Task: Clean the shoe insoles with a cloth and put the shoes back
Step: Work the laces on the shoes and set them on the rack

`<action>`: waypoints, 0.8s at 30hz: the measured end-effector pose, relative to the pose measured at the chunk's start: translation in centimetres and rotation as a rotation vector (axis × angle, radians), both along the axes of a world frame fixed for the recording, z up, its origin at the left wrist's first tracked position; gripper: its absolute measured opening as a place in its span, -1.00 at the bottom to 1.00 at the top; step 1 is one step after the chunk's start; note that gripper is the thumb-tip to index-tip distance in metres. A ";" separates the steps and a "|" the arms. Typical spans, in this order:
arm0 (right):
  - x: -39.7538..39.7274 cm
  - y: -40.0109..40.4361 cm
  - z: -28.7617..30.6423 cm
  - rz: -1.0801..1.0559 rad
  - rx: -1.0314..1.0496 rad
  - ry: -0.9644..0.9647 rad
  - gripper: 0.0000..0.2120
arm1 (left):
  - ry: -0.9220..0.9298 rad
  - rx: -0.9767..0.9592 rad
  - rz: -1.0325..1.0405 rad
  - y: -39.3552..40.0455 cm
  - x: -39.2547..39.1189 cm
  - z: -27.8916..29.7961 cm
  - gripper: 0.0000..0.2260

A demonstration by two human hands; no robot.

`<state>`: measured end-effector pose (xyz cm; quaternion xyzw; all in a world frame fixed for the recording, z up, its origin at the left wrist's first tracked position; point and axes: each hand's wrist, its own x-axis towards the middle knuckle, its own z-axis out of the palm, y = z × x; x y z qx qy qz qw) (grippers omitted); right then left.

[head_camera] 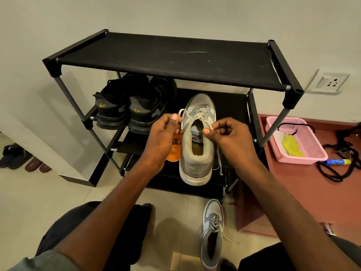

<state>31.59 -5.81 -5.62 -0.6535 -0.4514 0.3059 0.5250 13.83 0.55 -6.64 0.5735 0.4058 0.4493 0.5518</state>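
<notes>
A grey sneaker with white laces hangs in the air in front of the black shoe rack, heel toward me, its printed insole visible inside. My left hand pinches the lace on the shoe's left side. My right hand pinches the lace on its right side. The matching grey sneaker lies on the tiled floor between my knees. A yellow cloth lies in a pink basket to the right.
A pair of black sneakers sits on the rack's middle shelf at the left. An orange item shows behind my left hand. Black cords and a blue tube lie on the red ledge. Sandals rest at far left.
</notes>
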 end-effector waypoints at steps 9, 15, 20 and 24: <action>0.5 1.8 1.0 -0.133 0.117 -0.168 -0.88 | 0.254 0.309 0.157 2.6 -1.1 2.8 -0.71; 3.9 1.3 3.2 0.201 -0.001 -0.976 -0.82 | 0.765 0.417 0.253 3.7 -1.4 5.3 -0.72; 6.0 -0.2 6.0 0.060 -0.227 -1.153 -0.87 | 0.876 0.317 0.254 4.2 -1.6 7.4 -0.76; 5.5 -1.0 7.3 0.001 -0.281 -1.130 -0.78 | 0.800 0.088 0.203 4.2 -1.1 8.1 -0.85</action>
